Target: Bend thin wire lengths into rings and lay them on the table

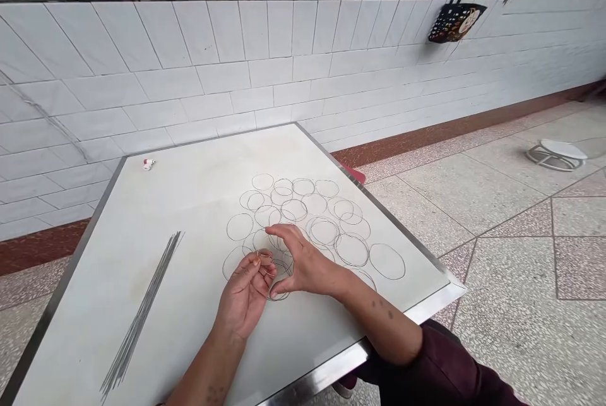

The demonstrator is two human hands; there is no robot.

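My left hand (243, 295) is palm up above the white table, its thumb and fingers pinched on a thin wire ring (285, 253). A small brownish patch shows at the fingertips, but I cannot tell what it is. To its right, my right hand (307, 261) is curved like a C, thumb and fingers wide apart, around the ring's right side. Whether it touches the wire is unclear. Many more thin wire rings (351, 249) lie flat under and beyond both hands, several overlapping. A bundle of straight wires (142, 317) lies on the table left of my hands.
The white table (199, 204) has a metal edge and stands by a tiled wall (213, 87). Small white and red items (148, 164) are at its far left corner. A patterned bag (457, 22) hangs from the window bars. A round stool (558, 153) stands right.
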